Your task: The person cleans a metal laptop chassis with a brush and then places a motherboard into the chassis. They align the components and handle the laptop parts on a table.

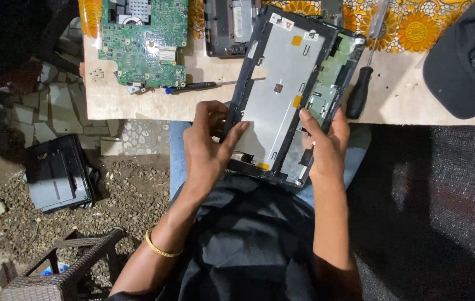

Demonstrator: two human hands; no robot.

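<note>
I hold an opened laptop shell (282,83), black-framed with a silver metal plate inside, tilted between the table edge and my lap. My left hand (208,146) grips its left edge, thumb pressed on the silver plate. My right hand (326,146) holds the lower right side, with a finger reaching onto the inner parts beside a small greenish board. A thin gold bangle sits on my left wrist.
On the wooden table (137,103) lie a green circuit board (145,42), a thin screwdriver (193,86), a black-handled screwdriver (360,89), another black casing (229,28) and a dark cap (469,56). On the gravel ground at left rest a black device (56,175) and a wicker stool (59,267).
</note>
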